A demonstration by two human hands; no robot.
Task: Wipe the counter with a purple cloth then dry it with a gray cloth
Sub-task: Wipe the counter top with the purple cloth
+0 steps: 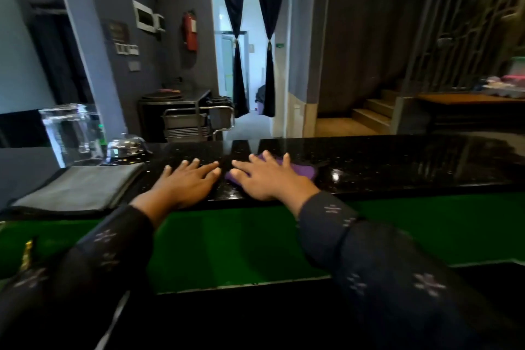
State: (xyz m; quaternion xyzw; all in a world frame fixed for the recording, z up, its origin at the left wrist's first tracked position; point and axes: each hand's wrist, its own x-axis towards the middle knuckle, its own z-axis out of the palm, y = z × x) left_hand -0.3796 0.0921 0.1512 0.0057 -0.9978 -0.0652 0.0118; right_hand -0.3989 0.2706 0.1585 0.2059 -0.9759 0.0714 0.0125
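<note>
Your right hand (265, 179) presses flat, fingers spread, on the small purple cloth (301, 170) on the glossy black stone worktop (397, 162); your left hand (184, 182) rests flat beside it. Wiping looks underway; the folded gray cloth (79, 187), left of your hands, lies unused.

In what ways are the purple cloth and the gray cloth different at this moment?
The purple cloth lies bunched under the flat right hand; the gray cloth lies folded flat, and no hand touches it. The purple cloth looks smaller and is mostly hidden by the hand; the gray cloth looks larger and is fully visible. The purple cloth is near the middle; the gray cloth is at the left end. Both lie on the black counter.
</note>
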